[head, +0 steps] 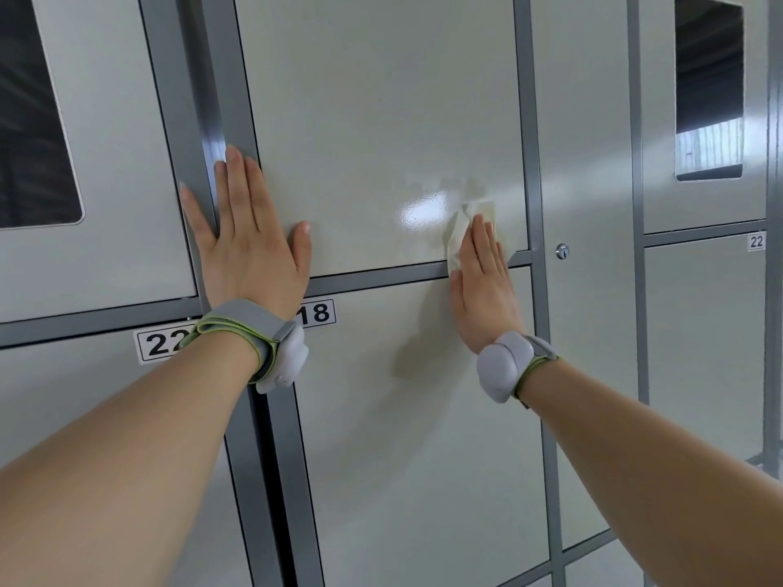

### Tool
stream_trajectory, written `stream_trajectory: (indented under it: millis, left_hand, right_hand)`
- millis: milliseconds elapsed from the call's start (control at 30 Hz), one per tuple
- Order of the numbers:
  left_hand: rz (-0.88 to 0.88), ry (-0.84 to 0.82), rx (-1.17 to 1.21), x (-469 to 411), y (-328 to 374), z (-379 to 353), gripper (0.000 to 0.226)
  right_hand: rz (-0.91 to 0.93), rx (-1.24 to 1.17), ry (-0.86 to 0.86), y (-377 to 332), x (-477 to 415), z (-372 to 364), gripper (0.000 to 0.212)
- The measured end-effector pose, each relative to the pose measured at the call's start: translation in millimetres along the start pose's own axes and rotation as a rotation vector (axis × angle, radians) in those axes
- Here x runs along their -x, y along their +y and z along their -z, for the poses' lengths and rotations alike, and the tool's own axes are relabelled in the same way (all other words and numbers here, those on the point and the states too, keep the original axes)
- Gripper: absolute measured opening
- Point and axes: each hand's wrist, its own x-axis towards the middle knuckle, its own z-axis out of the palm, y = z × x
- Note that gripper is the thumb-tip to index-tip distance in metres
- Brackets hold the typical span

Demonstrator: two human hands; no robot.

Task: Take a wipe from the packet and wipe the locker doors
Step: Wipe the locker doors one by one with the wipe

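A cream locker door (381,120) fills the middle of the view. With straight fingers, my right hand (483,281) presses a pale wipe (459,228) flat against the door's lower right corner. The wipe peeks out above and left of the fingers. A wet, shiny smear (423,205) lies just left of it. My left hand (250,235) rests flat with spread fingers on the door's lower left edge and the grey frame (212,133). No wipe packet is in view.
Below is the door numbered 18 (402,417); a door labelled 22 (106,417) is at lower left. A keyhole lock (562,250) sits on the narrow panel to the right. Doors with dark windows (707,86) flank the view.
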Motion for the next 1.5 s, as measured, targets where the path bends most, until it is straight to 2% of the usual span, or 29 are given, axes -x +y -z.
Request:
stream_trajectory:
  millis: [100, 200, 433, 733, 1033, 1300, 1500]
  left_hand:
    - [-0.007, 0.005, 0.005, 1, 0, -1, 0.069]
    - [-0.015, 0.008, 0.012, 1, -1, 0, 0.069]
    - [-0.006, -0.008, 0.011, 1, 0, 1, 0.070]
    - [-0.013, 0.012, 0.025, 1, -1, 0, 0.067]
    - [-0.011, 0.014, 0.028, 2, 0, 0, 0.070]
    - [-0.020, 0.026, 0.021, 2, -1, -1, 0.069]
    - [-0.020, 0.027, 0.021, 2, -1, -2, 0.068]
  right_hand:
    - [-0.081, -0.005, 0.011, 1, -30, 6, 0.056]
    - [-0.163, -0.018, 0.000, 1, -49, 11, 0.064]
    - [-0.169, 0.029, -0.046, 1, 3, 0, 0.097]
    - [-0.271, 0.007, -0.012, 10, -52, 17, 0.078]
    - [-0.228, 0.042, -0.063, 18, 4, 3, 0.084]
    - [-0.298, 0.013, -0.003, 22, -39, 16, 0.075]
    - [-0.276, 0.015, -0.055, 30, 13, 3, 0.087]
